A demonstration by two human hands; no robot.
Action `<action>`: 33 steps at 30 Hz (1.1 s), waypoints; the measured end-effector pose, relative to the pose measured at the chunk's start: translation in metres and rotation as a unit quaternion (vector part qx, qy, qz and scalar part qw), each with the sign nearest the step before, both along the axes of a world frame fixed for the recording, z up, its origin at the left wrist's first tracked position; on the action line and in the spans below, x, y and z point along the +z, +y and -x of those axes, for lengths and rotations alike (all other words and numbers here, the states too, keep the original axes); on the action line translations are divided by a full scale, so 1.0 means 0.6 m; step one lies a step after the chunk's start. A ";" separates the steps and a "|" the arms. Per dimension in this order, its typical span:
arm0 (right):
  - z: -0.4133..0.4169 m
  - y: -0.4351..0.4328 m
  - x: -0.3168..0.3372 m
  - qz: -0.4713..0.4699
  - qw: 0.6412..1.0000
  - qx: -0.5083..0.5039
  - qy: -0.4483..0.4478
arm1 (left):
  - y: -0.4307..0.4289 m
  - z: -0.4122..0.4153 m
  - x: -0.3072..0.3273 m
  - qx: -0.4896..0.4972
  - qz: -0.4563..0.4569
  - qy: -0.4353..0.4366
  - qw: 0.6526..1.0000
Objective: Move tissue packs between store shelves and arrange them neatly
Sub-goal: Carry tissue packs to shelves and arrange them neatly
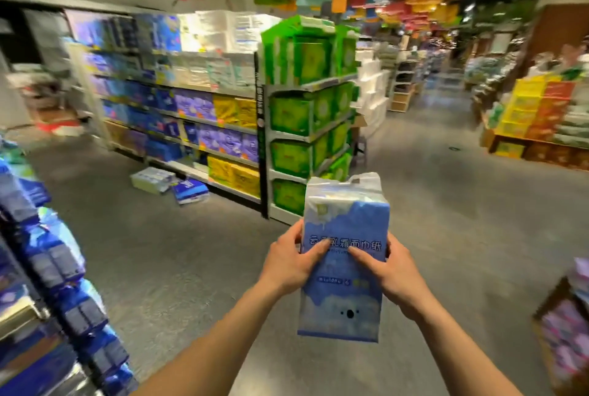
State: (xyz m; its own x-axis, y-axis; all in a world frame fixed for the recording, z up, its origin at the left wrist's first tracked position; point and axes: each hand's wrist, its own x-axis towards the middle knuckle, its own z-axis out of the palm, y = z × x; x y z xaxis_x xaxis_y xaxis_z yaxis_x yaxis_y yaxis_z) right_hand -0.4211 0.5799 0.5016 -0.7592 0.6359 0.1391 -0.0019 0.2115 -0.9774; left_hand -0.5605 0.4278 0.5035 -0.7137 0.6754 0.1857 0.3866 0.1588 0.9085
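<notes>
A light blue tissue pack [345, 306] with a clear plastic handle at its top is held upright in front of me, above the grey floor. My left hand [291, 257] grips its left side with the thumb across the front. My right hand [387, 271] grips its right side, thumb on the printed face. The shelf [204, 121] of blue, purple and yellow tissue packs runs across the left middle. Its end unit [306, 137] holds green packs.
Two packs [170, 183] lie on the floor at the foot of that shelf. A rack of blue packs [57, 268] stands close at my left. A crate of pink packs [565, 328] is at the right edge. Open grey floor [430, 179] leads down the aisle.
</notes>
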 end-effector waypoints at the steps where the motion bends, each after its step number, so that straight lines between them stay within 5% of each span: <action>1: 0.039 0.021 0.011 -0.005 1.000 0.015 0.005 | 0.014 0.031 0.013 0.013 -0.001 0.000 1.000; 19: 0.816 0.199 0.123 -0.071 0.977 0.192 0.066 | 0.124 0.711 0.110 0.167 -0.066 0.055 0.982; 33: 1.444 0.405 0.205 -0.091 0.980 0.144 0.107 | 0.339 1.366 0.204 0.146 -0.070 0.135 0.978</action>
State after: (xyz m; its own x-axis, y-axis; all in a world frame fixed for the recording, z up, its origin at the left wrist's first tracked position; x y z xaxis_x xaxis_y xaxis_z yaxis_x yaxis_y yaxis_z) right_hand -1.2876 0.8227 0.6247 -0.8447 0.3492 0.4057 -0.2881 0.3422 -0.8943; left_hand -1.3798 0.6310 0.6258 -0.7847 0.4047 0.4695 0.5714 0.1789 0.8009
